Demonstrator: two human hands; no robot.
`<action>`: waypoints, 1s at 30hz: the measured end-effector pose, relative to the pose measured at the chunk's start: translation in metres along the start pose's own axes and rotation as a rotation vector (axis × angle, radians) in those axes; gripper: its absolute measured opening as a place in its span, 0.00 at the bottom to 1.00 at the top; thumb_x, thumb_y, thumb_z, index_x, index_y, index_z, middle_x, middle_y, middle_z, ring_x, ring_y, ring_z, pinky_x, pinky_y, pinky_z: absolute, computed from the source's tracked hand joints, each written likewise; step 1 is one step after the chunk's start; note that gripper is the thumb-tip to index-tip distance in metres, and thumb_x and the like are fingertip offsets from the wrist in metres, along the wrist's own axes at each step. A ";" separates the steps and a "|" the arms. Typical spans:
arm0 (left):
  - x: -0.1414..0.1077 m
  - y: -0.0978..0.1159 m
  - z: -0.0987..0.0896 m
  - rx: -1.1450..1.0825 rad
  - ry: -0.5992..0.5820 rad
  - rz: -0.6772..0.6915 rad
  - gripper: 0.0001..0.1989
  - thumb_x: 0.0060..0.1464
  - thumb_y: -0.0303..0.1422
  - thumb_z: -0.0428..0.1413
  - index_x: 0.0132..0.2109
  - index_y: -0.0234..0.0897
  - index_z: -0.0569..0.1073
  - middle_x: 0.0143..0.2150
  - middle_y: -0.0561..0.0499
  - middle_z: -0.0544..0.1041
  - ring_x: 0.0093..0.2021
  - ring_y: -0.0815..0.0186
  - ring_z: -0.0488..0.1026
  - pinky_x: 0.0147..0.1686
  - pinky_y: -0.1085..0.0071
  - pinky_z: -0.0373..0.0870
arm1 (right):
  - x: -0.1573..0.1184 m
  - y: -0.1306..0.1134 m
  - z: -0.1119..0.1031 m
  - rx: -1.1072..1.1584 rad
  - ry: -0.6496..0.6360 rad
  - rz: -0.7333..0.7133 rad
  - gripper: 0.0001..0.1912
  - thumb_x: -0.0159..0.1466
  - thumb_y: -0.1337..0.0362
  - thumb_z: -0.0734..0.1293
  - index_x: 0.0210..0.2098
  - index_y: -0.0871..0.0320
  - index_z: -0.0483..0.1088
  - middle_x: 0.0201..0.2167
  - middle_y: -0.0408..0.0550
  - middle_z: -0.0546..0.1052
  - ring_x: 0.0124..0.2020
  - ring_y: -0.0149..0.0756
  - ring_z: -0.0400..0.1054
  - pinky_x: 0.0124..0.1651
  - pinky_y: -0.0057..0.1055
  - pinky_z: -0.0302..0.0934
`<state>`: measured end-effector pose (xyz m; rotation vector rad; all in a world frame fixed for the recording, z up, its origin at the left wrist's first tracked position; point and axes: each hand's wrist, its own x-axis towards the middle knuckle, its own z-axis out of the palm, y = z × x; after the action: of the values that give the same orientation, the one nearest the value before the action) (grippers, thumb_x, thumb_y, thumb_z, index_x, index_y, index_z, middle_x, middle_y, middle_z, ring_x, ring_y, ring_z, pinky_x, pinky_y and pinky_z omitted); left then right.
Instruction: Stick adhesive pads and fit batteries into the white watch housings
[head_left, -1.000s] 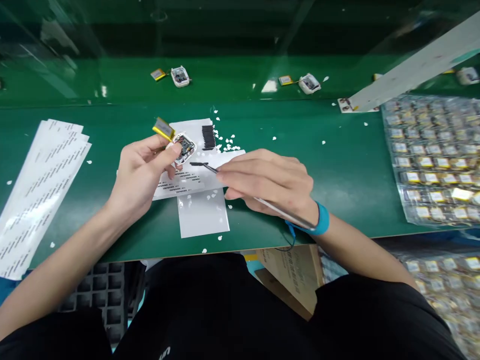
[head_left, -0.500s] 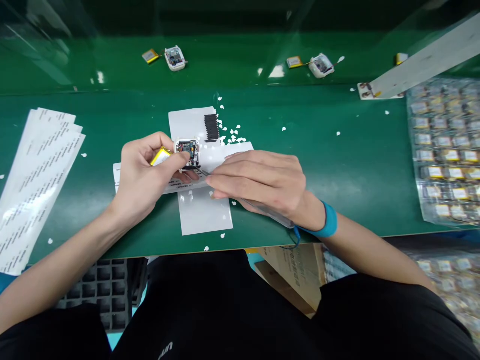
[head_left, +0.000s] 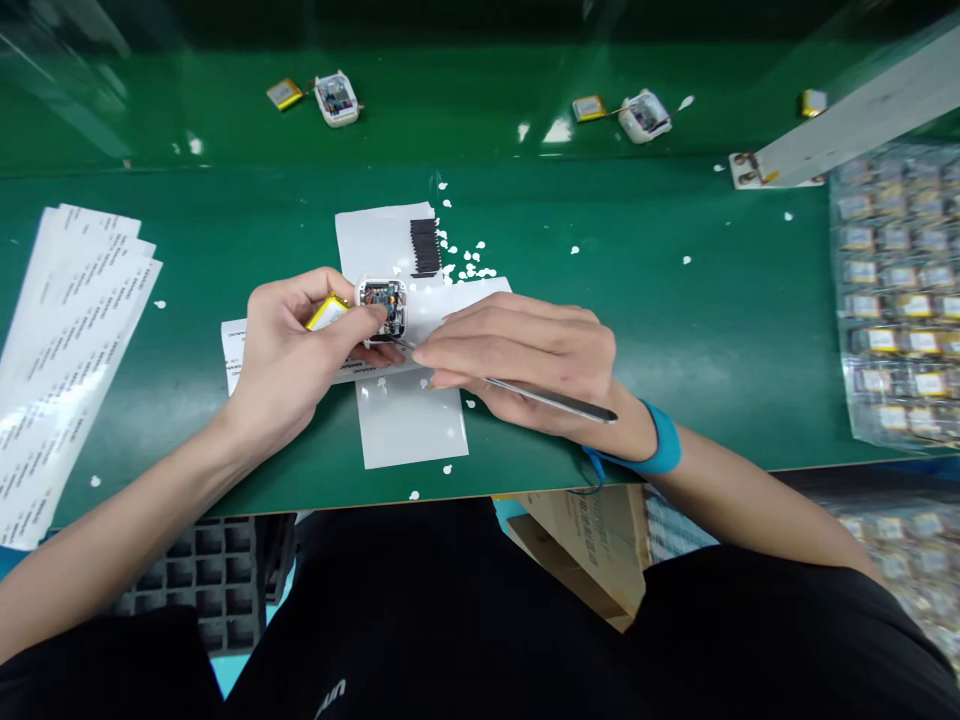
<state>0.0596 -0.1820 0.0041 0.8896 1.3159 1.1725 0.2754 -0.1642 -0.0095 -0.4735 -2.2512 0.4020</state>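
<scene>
My left hand [head_left: 300, 350] grips a small white case [head_left: 383, 307] with a circuit board inside, the thumb pressed on the board. A yellow-edged battery [head_left: 328, 311] sits between the fingers of that same hand. In my right hand [head_left: 525, 355] is a pair of metal tweezers [head_left: 555, 400], closed in the fingers, with the tip at the lower edge of the case. Beneath both hands lie white sheets [head_left: 412, 425]. A row of black strips [head_left: 426, 248] is stuck to the upper sheet.
Printed label sheets [head_left: 75, 340] lie at the left. Small white tabs [head_left: 471, 270] are scattered over the green table [head_left: 637, 330]. Further back are two open cases [head_left: 337, 99] [head_left: 644, 116] with batteries. A clear tray [head_left: 896, 300] of batteries and a metal post [head_left: 862, 105] stand right.
The rear of the tweezers has swung and now shows below my right hand. The case has shifted very slightly right in view. The camera view has moved a little.
</scene>
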 end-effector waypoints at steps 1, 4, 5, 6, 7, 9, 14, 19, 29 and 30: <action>0.000 0.000 0.000 -0.010 -0.002 -0.008 0.10 0.46 0.25 0.67 0.23 0.36 0.73 0.25 0.55 0.77 0.21 0.70 0.74 0.22 0.74 0.77 | 0.000 0.000 0.002 0.022 0.014 0.017 0.06 0.76 0.64 0.68 0.48 0.56 0.78 0.42 0.44 0.86 0.44 0.31 0.81 0.48 0.31 0.76; -0.001 -0.003 0.000 -0.015 -0.012 0.009 0.05 0.49 0.25 0.68 0.29 0.36 0.80 0.29 0.54 0.81 0.23 0.70 0.77 0.25 0.74 0.81 | -0.001 0.001 0.006 0.086 0.053 0.054 0.05 0.74 0.66 0.70 0.48 0.56 0.78 0.42 0.44 0.86 0.45 0.31 0.82 0.49 0.32 0.77; -0.002 -0.005 0.000 -0.016 -0.011 0.037 0.04 0.50 0.25 0.69 0.34 0.37 0.83 0.31 0.54 0.82 0.24 0.70 0.78 0.26 0.73 0.83 | -0.001 0.002 0.007 0.097 0.063 0.060 0.05 0.74 0.67 0.70 0.48 0.57 0.78 0.42 0.44 0.86 0.45 0.31 0.82 0.49 0.32 0.77; -0.002 -0.007 0.000 -0.017 -0.006 0.069 0.07 0.51 0.25 0.69 0.39 0.38 0.85 0.32 0.54 0.83 0.24 0.70 0.78 0.27 0.73 0.84 | -0.001 0.003 0.009 0.099 0.075 0.059 0.05 0.75 0.67 0.70 0.49 0.57 0.78 0.41 0.44 0.86 0.45 0.31 0.82 0.49 0.32 0.77; -0.002 -0.008 0.000 -0.022 -0.001 0.104 0.10 0.52 0.25 0.69 0.43 0.39 0.86 0.34 0.54 0.84 0.25 0.70 0.79 0.27 0.73 0.84 | -0.001 0.004 0.010 0.090 0.108 0.047 0.06 0.75 0.66 0.69 0.49 0.57 0.78 0.41 0.44 0.86 0.44 0.31 0.83 0.48 0.32 0.78; -0.003 -0.010 -0.001 -0.039 0.003 0.165 0.12 0.54 0.26 0.70 0.46 0.41 0.87 0.36 0.54 0.85 0.27 0.69 0.80 0.28 0.72 0.85 | 0.000 0.005 0.012 0.046 0.192 0.010 0.07 0.76 0.63 0.68 0.48 0.56 0.79 0.40 0.44 0.86 0.42 0.32 0.83 0.46 0.33 0.79; -0.002 -0.012 -0.002 -0.033 -0.035 0.196 0.09 0.55 0.30 0.73 0.44 0.43 0.87 0.38 0.54 0.85 0.29 0.68 0.81 0.30 0.70 0.87 | 0.000 0.005 0.012 -0.017 0.190 0.003 0.07 0.76 0.62 0.68 0.48 0.55 0.79 0.40 0.43 0.87 0.41 0.34 0.84 0.43 0.35 0.81; 0.001 -0.015 -0.004 -0.087 -0.054 0.194 0.11 0.53 0.31 0.74 0.44 0.42 0.87 0.39 0.53 0.85 0.30 0.68 0.80 0.30 0.71 0.86 | 0.000 0.006 0.008 -0.035 0.086 -0.029 0.07 0.75 0.65 0.70 0.51 0.55 0.78 0.43 0.47 0.87 0.43 0.35 0.83 0.46 0.35 0.81; 0.065 -0.016 -0.043 0.266 0.035 0.377 0.26 0.46 0.41 0.78 0.49 0.40 0.79 0.38 0.54 0.83 0.26 0.68 0.76 0.29 0.63 0.78 | -0.002 0.016 0.016 -0.263 0.193 -0.275 0.10 0.72 0.63 0.73 0.51 0.61 0.77 0.40 0.49 0.87 0.41 0.36 0.82 0.41 0.32 0.80; 0.087 -0.011 -0.055 0.392 0.107 0.360 0.26 0.50 0.42 0.76 0.51 0.39 0.78 0.38 0.55 0.82 0.30 0.68 0.76 0.33 0.62 0.77 | -0.001 0.017 0.018 -0.279 0.207 -0.305 0.10 0.72 0.63 0.73 0.50 0.62 0.77 0.39 0.49 0.87 0.40 0.37 0.82 0.40 0.32 0.80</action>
<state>-0.0032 -0.1079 -0.0328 1.4093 1.5460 1.2693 0.2665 -0.1521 -0.0291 -0.2889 -2.1383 -0.1155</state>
